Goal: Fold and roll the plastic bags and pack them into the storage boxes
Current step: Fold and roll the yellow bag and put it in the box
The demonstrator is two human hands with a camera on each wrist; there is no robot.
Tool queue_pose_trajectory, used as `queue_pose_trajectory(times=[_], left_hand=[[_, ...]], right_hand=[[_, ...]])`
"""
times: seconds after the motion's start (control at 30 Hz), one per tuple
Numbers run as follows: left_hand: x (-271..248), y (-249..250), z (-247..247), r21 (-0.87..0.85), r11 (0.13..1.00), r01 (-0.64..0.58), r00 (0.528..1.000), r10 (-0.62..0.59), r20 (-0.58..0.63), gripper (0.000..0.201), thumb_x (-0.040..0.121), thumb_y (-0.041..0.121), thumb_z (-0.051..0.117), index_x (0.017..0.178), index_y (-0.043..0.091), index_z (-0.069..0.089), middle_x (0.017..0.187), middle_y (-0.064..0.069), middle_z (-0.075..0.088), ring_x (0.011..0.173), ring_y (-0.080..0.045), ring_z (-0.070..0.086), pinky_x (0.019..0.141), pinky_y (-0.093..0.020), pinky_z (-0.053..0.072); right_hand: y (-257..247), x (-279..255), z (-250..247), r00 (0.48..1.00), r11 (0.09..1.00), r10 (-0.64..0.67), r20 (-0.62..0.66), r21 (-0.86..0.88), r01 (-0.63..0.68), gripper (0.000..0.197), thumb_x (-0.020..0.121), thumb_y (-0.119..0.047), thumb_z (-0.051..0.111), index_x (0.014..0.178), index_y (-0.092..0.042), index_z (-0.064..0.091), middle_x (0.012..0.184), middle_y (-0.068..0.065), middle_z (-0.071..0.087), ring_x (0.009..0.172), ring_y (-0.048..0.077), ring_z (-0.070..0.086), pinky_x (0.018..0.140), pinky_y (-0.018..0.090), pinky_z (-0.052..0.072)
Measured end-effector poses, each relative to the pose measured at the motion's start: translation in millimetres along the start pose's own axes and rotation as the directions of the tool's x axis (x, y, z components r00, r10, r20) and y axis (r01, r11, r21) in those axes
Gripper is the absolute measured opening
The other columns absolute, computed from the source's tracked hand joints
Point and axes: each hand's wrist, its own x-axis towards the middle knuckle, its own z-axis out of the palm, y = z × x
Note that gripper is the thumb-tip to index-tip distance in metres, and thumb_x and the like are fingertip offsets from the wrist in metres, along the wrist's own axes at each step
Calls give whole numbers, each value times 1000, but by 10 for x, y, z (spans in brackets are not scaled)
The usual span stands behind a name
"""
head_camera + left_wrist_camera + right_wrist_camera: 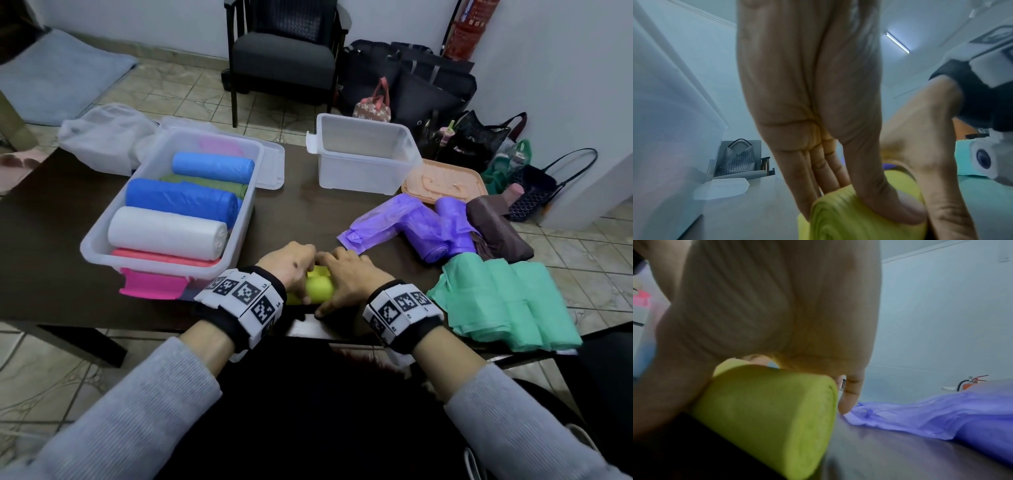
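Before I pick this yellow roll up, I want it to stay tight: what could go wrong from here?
The yellow roll lies close to the table's near edge, gripped by the left hand and right hand; it might slip off. Its loose flap may spring open if either hand lets go. The left box looks nearly full, so squeezing it in might undo it; the right box is empty.

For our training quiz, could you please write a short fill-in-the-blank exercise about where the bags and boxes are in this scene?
1. Both the left hand and the right hand hold a roll of bags coloured ____.
2. The storage box on the right holds ____ rolls.
3. In the storage box on the left, the white roll lies right beside a roll coloured ____.
4. The flat bags at the table's right edge are ____.

Missing words: yellow; no; blue; green
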Motion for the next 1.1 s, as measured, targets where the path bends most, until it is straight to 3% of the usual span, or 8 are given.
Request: queue_pose_trajectory(times=[0.17,0.37,0.5,0.7,0.8,0.9,1.0,1.1], left_hand=[[5,-26,-9,-20,999,-26,1000,26,-17,45,65,15,84,104,15,61,116,-9,58,102,-27,59,84,-34,49],[11,-20,-1,13,999,-38,999,38,-11,41,73,14,78,110,15,61,121,-9,56,107,-27,58,86,-32,46],[-17,-30,-3,23,998,-54,998,54,-11,40,78,16,73,115,16,58,124,-7,54,110,-26,55,81,-29,41],[-53,20,-101,42,997,-67,997,66,35,44,75,21,77,116,18,61,122,-7,60,108,-25,58,94,-36,48],[-130,52,-377,-68,993,-101,991,95,-90,41,82,29,69,121,18,60,123,-4,61,111,-21,57,98,-34,45],[-294,9,-874,-249,952,-178,957,109,-269,39,89,28,61,125,15,58,123,-1,61,112,-16,57,100,-31,43],[-412,-251,-1401,-374,909,-184,893,-4,-450,30,92,18,57,122,12,61,116,-1,64,103,-16,59,95,-29,46],[-401,-778,-1768,-427,904,-18,843,-216,-492,34,92,13,56,126,9,57,122,-9,60,107,-23,58,91,-31,46]], right_hand=[[97,8,33,1000,997,-10,5,71,10,77,55,-65,77,108,-15,50,99,1,41,102,20,38,81,32,34],[140,-133,195,981,995,-72,-178,61,84,71,68,-71,62,105,-11,49,99,3,48,95,21,44,86,36,39],[152,-223,320,975,991,-79,-206,88,99,92,63,-88,29,114,-16,55,101,3,50,97,21,44,88,31,38],[150,-291,318,966,974,-64,-252,194,115,85,66,-87,32,107,-16,55,99,3,56,93,20,47,82,33,39],[190,-274,168,963,931,-2,-271,352,100,52,81,-63,55,105,-17,52,92,2,60,88,22,55,75,32,41],[165,-185,-118,922,864,62,-382,483,142,40,84,-51,58,104,-17,55,89,0,59,83,18,54,70,27,36],[-5,-3,-496,876,821,98,-473,535,197,39,87,-49,56,102,-13,58,89,3,60,83,19,54,66,25,35],[-299,241,-865,855,831,41,-518,493,259,38,89,-50,53,95,-13,57,82,2,57,74,17,50,55,14,34]])
